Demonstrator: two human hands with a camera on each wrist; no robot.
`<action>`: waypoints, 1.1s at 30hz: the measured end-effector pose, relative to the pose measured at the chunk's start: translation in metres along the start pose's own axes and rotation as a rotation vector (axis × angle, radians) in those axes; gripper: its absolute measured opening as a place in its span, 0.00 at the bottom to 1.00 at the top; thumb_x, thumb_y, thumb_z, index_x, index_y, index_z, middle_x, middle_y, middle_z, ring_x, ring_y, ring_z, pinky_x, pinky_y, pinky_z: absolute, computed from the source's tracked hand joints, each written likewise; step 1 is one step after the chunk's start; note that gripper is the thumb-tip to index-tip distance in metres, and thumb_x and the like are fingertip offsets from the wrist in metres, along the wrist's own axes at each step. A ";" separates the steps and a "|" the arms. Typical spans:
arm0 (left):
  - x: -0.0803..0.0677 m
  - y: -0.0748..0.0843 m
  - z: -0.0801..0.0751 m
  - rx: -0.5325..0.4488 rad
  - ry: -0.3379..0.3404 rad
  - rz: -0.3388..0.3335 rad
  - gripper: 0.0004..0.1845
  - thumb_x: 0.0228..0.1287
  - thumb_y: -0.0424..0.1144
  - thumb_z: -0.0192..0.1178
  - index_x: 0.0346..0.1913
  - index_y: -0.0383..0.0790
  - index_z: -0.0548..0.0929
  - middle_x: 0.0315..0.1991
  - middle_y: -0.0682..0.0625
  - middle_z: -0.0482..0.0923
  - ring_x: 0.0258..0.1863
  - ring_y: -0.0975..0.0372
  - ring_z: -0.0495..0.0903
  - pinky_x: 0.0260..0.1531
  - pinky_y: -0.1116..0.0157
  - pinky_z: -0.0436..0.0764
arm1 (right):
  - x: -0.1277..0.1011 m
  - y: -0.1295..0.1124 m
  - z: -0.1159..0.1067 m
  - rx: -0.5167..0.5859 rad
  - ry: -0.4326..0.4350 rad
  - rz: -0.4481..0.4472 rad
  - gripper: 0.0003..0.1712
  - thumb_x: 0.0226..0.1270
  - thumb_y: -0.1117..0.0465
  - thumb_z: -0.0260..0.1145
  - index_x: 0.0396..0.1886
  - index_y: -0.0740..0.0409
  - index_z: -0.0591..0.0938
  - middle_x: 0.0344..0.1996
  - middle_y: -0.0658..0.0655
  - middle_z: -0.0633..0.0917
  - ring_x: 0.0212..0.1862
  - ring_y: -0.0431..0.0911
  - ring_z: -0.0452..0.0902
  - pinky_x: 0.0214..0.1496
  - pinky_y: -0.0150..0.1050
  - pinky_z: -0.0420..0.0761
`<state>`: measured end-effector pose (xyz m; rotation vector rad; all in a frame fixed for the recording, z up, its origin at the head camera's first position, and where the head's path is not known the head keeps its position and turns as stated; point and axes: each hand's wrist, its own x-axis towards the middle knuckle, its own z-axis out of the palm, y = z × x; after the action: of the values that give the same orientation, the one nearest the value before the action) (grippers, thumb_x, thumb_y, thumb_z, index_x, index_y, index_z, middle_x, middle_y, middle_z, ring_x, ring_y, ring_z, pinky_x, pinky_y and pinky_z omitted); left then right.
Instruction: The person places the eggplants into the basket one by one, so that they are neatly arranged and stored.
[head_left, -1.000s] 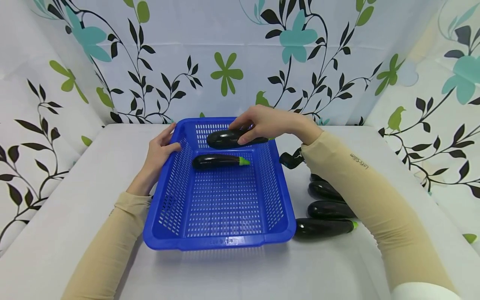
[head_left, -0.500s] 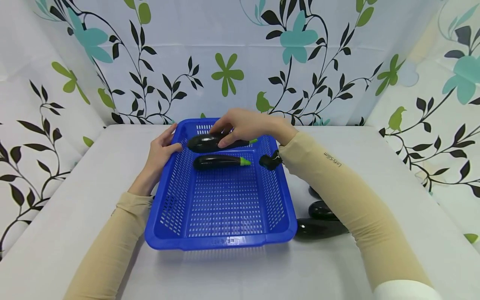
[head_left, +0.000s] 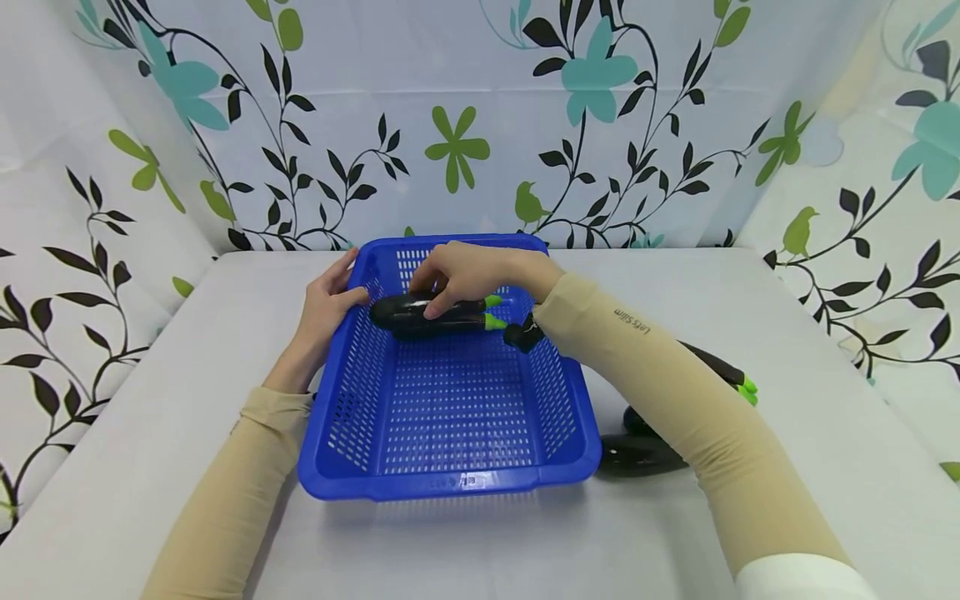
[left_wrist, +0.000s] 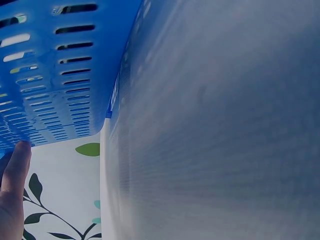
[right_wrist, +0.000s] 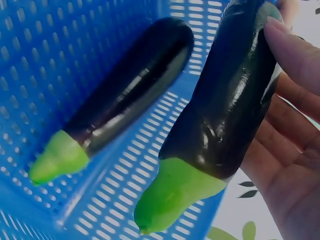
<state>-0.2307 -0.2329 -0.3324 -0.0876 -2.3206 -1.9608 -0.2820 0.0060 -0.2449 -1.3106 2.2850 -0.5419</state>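
White table [head_left: 187, 350] (blue basket [head_left: 450, 483] on it), floral curtain walls [head_left: 465, 125].

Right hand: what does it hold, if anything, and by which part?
The right hand grips a glossy dark purple eggplant around its body's middle, green stem end free.

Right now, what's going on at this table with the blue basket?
A person's right hand holds a dark eggplant low over the far end of a blue slotted basket, beside another eggplant already lying on the basket floor. The left hand holds the basket's far left rim. More eggplants lie on the white table to the right of the basket, partly hidden behind the right arm.
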 end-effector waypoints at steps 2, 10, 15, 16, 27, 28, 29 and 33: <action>0.000 -0.001 0.000 0.001 0.002 0.005 0.42 0.62 0.28 0.53 0.79 0.47 0.56 0.72 0.38 0.66 0.69 0.46 0.69 0.58 0.69 0.77 | 0.002 0.002 0.004 0.000 -0.004 0.004 0.22 0.66 0.57 0.70 0.59 0.54 0.83 0.48 0.51 0.86 0.48 0.43 0.80 0.55 0.38 0.78; 0.001 -0.001 0.001 0.000 -0.002 0.015 0.42 0.62 0.27 0.53 0.79 0.47 0.56 0.73 0.38 0.66 0.69 0.46 0.69 0.53 0.73 0.78 | 0.007 0.009 0.016 0.033 -0.012 0.021 0.21 0.64 0.57 0.71 0.56 0.55 0.85 0.46 0.51 0.87 0.47 0.43 0.81 0.54 0.37 0.78; 0.000 0.000 0.000 0.011 -0.005 0.011 0.41 0.62 0.28 0.53 0.79 0.48 0.56 0.73 0.39 0.65 0.69 0.46 0.69 0.56 0.70 0.77 | 0.008 0.009 0.019 0.038 0.012 0.021 0.20 0.62 0.56 0.73 0.54 0.56 0.85 0.45 0.51 0.87 0.47 0.43 0.82 0.53 0.37 0.79; 0.000 -0.001 0.001 0.010 -0.004 0.009 0.41 0.62 0.28 0.53 0.79 0.48 0.56 0.73 0.39 0.65 0.69 0.46 0.69 0.55 0.71 0.78 | 0.008 0.010 0.020 0.038 0.016 0.023 0.20 0.62 0.56 0.73 0.53 0.56 0.86 0.45 0.51 0.87 0.47 0.43 0.82 0.53 0.37 0.79; 0.001 -0.001 0.001 0.004 0.000 0.008 0.41 0.63 0.28 0.54 0.79 0.48 0.57 0.72 0.38 0.67 0.66 0.49 0.72 0.47 0.78 0.78 | 0.011 0.019 0.032 0.021 0.000 0.101 0.25 0.61 0.58 0.74 0.58 0.60 0.83 0.49 0.55 0.87 0.50 0.44 0.82 0.57 0.36 0.79; 0.000 -0.001 0.001 -0.001 0.000 0.008 0.41 0.62 0.28 0.54 0.79 0.48 0.57 0.72 0.38 0.67 0.66 0.49 0.72 0.47 0.78 0.78 | 0.011 0.020 0.032 0.022 0.006 0.106 0.25 0.62 0.59 0.74 0.58 0.61 0.83 0.49 0.55 0.87 0.51 0.44 0.81 0.57 0.37 0.79; 0.000 0.000 0.001 -0.004 -0.002 0.009 0.41 0.62 0.28 0.54 0.79 0.47 0.57 0.72 0.38 0.66 0.66 0.49 0.71 0.47 0.79 0.78 | 0.012 0.021 0.033 0.018 0.011 0.113 0.25 0.62 0.59 0.73 0.59 0.61 0.82 0.49 0.55 0.87 0.51 0.44 0.81 0.57 0.37 0.79; 0.000 0.000 0.001 -0.003 -0.009 0.012 0.41 0.62 0.28 0.54 0.79 0.47 0.56 0.73 0.38 0.66 0.67 0.48 0.71 0.47 0.79 0.77 | 0.013 0.025 0.034 -0.001 0.023 0.126 0.25 0.62 0.60 0.73 0.58 0.62 0.82 0.50 0.57 0.87 0.51 0.45 0.81 0.58 0.37 0.78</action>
<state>-0.2312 -0.2321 -0.3328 -0.1103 -2.3171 -1.9625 -0.2859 0.0028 -0.2890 -1.1570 2.3681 -0.5149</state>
